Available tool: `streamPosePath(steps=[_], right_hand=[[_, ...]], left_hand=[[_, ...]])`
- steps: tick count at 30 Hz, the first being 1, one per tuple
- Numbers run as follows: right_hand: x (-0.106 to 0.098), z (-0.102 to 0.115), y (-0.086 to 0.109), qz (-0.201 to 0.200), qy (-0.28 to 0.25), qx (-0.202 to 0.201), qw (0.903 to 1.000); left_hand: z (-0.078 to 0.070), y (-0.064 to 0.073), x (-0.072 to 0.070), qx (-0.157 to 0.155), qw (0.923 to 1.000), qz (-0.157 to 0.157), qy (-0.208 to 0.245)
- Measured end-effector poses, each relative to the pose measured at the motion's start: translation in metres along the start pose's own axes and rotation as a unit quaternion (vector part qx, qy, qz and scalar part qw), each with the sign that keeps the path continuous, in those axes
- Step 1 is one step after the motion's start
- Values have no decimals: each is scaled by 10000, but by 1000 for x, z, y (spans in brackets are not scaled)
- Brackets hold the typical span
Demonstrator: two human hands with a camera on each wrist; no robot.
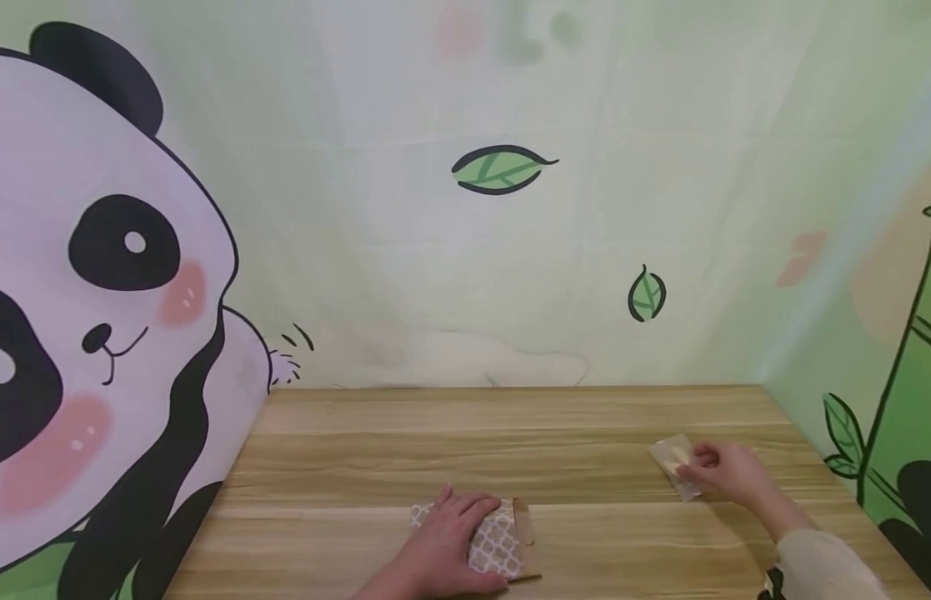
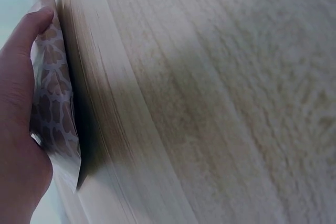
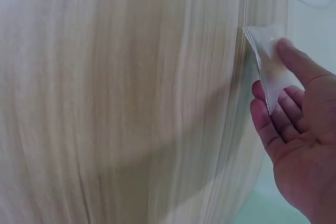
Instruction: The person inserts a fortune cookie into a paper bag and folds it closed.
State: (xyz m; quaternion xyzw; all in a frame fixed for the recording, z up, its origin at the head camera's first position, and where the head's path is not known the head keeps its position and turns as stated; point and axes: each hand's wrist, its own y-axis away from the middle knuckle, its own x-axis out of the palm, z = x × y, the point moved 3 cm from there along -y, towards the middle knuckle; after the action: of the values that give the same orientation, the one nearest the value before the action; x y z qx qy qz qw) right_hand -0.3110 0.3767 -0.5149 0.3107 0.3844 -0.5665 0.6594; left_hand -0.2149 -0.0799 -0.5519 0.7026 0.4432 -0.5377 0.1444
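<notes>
A small paper bag [image 1: 497, 540] with a white lattice pattern lies on the wooden table, its brown-lined mouth facing right. My left hand [image 1: 453, 542] holds it from above, fingers spread over its far side and thumb along the near edge. In the left wrist view the thumb bends onto the edge of the bag [image 2: 55, 87]. Farther back on the right, my right hand [image 1: 728, 473] pinches a small clear packet [image 1: 673, 454] with something pale inside. Thumb over fingers, the right hand [image 3: 299, 114] grips the packet [image 3: 266, 51] by one side, its serrated edge exposed.
The wood-grain table [image 1: 375, 442] ends at a pale green backdrop [image 1: 375, 208] printed with a panda and leaves. A thin dark strip [image 1: 525, 577] shows at the bag's near right corner. More backdrop closes off the right side.
</notes>
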Motion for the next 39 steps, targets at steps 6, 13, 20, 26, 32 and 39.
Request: streamPosePath(steps=[6,13,20,26,32,39], right_hand=[[13,22,6,-82,-816,-223,9964],[39,86,15,344,-1651,-1050,9801],[72,130,22,843,-2020,-1474,9646],[96,151,22,1006,-1796,-1758,9627],[107,166,16,1181,-1271,-1805,9682],[120,178,8,1008,-1569,-1580,9697]], left_hand=[[0,-2,0,-33,10000,49,-6],[2,-1,-1,-79,9999,-6,61],[2,-1,1,-111,9999,-49,112],[3,-2,3,-273,9994,-45,202],[2,-4,5,-272,9995,-12,172],[1,-3,4,-265,9996,-49,116]])
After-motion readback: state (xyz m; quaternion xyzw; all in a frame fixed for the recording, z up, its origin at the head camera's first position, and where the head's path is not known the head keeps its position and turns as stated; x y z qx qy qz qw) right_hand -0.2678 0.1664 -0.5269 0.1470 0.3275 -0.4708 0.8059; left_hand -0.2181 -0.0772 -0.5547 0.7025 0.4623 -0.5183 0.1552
